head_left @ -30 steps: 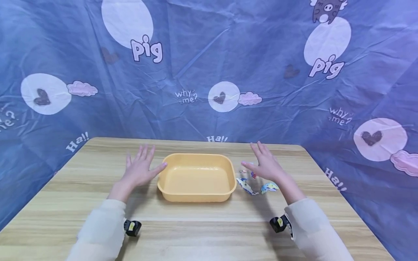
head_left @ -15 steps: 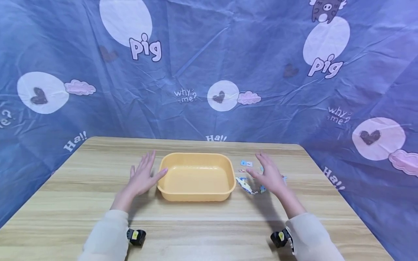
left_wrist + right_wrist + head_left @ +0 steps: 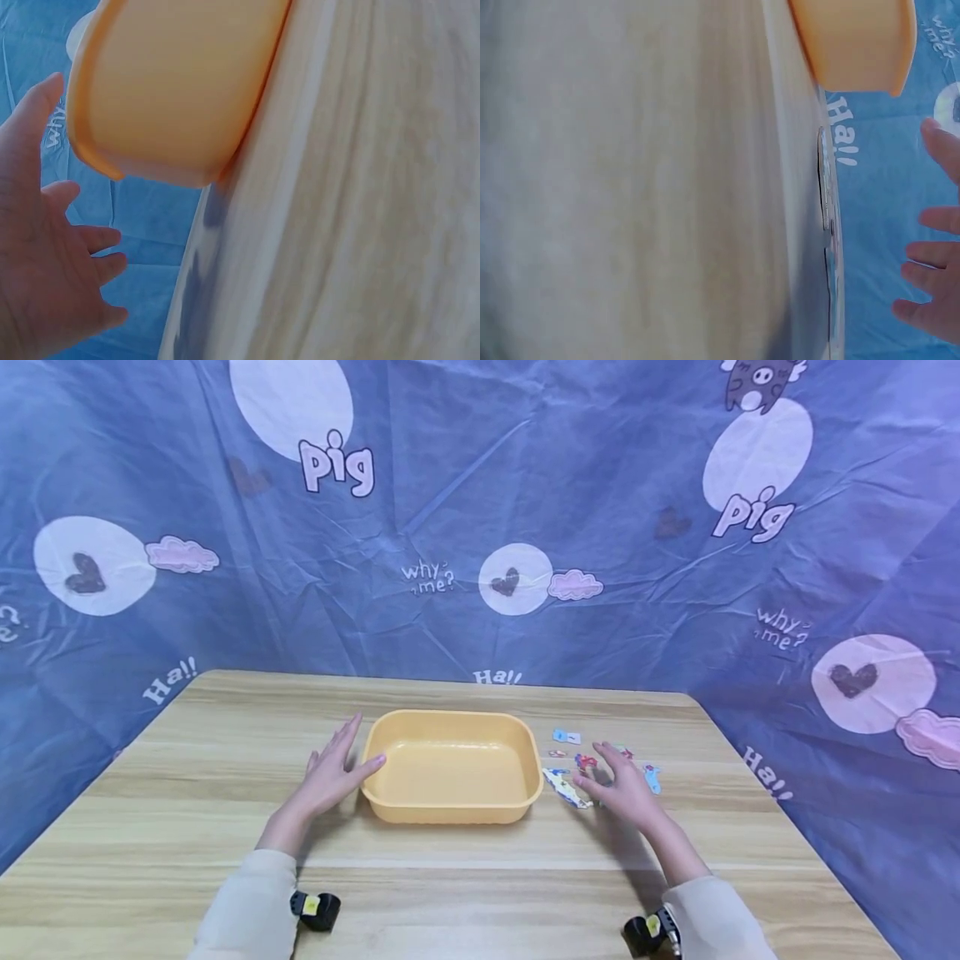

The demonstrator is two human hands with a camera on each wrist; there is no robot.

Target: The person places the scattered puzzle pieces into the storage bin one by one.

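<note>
A yellow-orange plastic tub stands on the wooden table. My left hand is at its left side with fingers spread, the thumb tip overlapping the rim in the head view. In the left wrist view that hand shows a gap between its thumb and the tub. Over a group of small flat colourful cut-outs hovers my right hand, fingers apart and holding nothing. Among them are a long blue-and-cream piece, a red piece and a light blue piece. The right hand partly covers the group.
Another pale blue cut-out lies farther back, near a tiny reddish one. Behind the table hangs a blue printed cloth, which also runs along both sides. Each wrist carries a small black camera.
Both hands have sunk toward the table and come a little nearer to me. The left has shifted slightly right; the right also drifted right, uncovering the red and blue cut-outs.
</note>
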